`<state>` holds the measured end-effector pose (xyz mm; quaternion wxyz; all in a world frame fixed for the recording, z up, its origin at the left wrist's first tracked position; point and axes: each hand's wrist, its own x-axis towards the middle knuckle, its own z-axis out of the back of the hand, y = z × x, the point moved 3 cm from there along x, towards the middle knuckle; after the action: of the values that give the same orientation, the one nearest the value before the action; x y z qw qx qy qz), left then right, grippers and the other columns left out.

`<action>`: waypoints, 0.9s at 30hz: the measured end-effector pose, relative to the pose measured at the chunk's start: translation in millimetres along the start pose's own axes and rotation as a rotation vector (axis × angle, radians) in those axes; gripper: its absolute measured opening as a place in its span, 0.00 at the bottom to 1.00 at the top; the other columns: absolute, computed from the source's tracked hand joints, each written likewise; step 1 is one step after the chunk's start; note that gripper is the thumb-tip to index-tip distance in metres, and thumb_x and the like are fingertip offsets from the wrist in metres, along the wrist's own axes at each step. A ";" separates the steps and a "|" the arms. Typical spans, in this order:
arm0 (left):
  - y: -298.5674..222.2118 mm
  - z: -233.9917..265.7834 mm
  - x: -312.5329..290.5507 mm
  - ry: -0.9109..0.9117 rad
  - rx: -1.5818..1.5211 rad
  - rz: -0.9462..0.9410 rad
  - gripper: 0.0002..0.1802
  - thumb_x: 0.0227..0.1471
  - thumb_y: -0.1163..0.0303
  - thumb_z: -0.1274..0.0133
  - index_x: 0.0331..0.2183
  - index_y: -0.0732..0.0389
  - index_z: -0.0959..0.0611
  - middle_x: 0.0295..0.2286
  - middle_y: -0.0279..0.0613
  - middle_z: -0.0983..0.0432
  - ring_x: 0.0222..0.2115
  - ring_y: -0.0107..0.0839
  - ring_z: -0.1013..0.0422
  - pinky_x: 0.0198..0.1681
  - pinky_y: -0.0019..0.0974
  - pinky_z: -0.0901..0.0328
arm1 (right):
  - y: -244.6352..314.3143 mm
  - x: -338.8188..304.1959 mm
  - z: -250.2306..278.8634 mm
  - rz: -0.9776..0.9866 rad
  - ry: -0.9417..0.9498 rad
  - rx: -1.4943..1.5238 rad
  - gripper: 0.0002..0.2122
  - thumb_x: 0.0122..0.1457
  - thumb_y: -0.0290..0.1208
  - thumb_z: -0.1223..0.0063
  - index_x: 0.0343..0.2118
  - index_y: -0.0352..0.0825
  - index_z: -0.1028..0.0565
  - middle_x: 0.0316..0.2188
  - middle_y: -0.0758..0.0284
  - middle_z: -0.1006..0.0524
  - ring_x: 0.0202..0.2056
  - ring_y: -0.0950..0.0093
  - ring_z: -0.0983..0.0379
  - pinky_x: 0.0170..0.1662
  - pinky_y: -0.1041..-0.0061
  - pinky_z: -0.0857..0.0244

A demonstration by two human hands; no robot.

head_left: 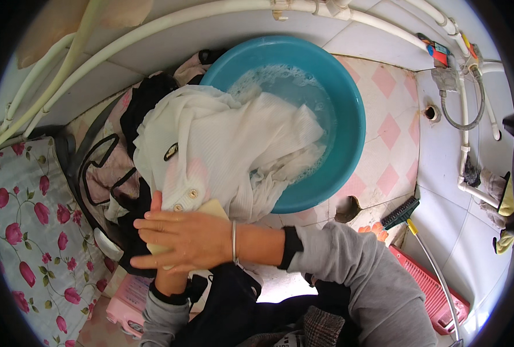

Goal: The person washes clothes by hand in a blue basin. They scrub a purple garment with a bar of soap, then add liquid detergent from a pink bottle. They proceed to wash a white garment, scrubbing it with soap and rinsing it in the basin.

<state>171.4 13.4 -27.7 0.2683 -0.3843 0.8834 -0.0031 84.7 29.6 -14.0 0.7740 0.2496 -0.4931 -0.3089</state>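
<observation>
A white ribbed knit garment (228, 127) with gold buttons hangs over the left rim of a teal basin (352, 115) of sudsy water. Part of it lies in the water. My right hand (182, 237), with a silver bangle at the wrist, reaches across to the left. Its fingers are stretched and spread over a flat pale yellow piece (213, 211), perhaps a board or a soap bar, beside the garment's buttoned edge. My left hand (156, 201) is mostly hidden beneath the right; one fingertip shows above it, so its grip is not visible.
Black and pink clothes (109, 168) are heaped left of the basin. A flower-patterned cover (37, 231) stands farther left, near a pink jug (131, 303). To the right lie a scrub brush (400, 213), a red plastic crate (436, 295) and a floor hole (347, 209). White pipes (210, 13) line the walls.
</observation>
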 end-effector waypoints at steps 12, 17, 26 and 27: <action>12.0 -11.0 10.2 0.318 0.140 0.007 0.27 0.66 0.59 0.70 0.63 0.51 0.44 0.61 0.38 0.44 0.61 0.33 0.46 0.64 0.41 0.50 | -49.8 6.7 20.8 -0.380 0.153 -0.055 0.25 0.59 0.41 0.55 0.60 0.51 0.37 0.60 0.56 0.38 0.62 0.60 0.43 0.64 0.61 0.50; 10.0 -15.7 6.4 -0.058 -0.061 0.048 0.25 0.64 0.57 0.67 0.61 0.49 0.39 0.58 0.37 0.40 0.57 0.35 0.40 0.60 0.47 0.44 | -10.5 -5.0 -15.4 -0.110 -0.018 0.008 0.26 0.57 0.39 0.58 0.60 0.41 0.38 0.57 0.54 0.37 0.61 0.57 0.44 0.64 0.60 0.52; 13.5 30.6 -16.7 -0.070 -0.447 -0.259 0.30 0.64 0.53 0.70 0.64 0.53 0.44 0.63 0.42 0.48 0.62 0.41 0.48 0.64 0.52 0.53 | 1.1 15.2 6.7 -0.165 -0.004 -0.083 0.25 0.59 0.37 0.60 0.60 0.38 0.38 0.56 0.55 0.35 0.59 0.57 0.40 0.61 0.63 0.44; 9.7 41.2 -22.7 -0.045 -0.497 -0.272 0.30 0.64 0.52 0.70 0.63 0.54 0.43 0.62 0.43 0.47 0.61 0.42 0.47 0.63 0.52 0.52 | 14.0 11.9 8.3 -0.019 -0.044 0.014 0.30 0.53 0.39 0.50 0.59 0.36 0.39 0.52 0.57 0.34 0.57 0.56 0.39 0.64 0.60 0.49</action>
<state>197.2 43.9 -54.3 0.1824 -0.5533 0.7912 0.1861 84.1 29.8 6.1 0.7581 0.2529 -0.5099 -0.3182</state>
